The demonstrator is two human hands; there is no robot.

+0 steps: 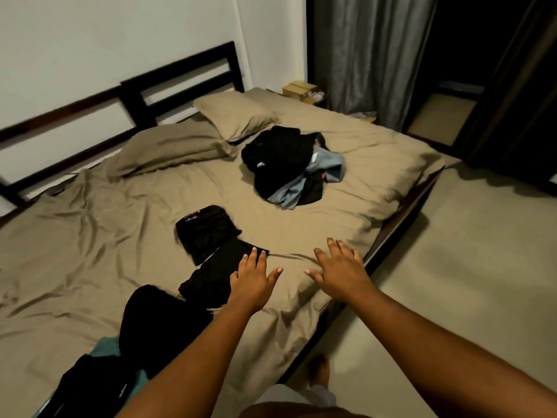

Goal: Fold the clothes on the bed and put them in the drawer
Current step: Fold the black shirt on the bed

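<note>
A loose heap of black and pale blue clothes [286,167] is shown near the middle of the tan-sheeted bed [120,236], with a folded black garment [205,227] set nearer the foot. A second flat black garment [211,279] touches its near corner. The left hand [253,277] is spread flat at this garment's right edge; the right hand [342,274] is spread, gripping nothing, over bare sheet beside it. Two tan pillows [235,113] are seen against the dark slatted headboard [180,76].

Dark clothes [90,387] at 7 o'clock cut off by frame edge; bedside clutter [315,94] at 1 o'clock too blurred to identify.
</note>
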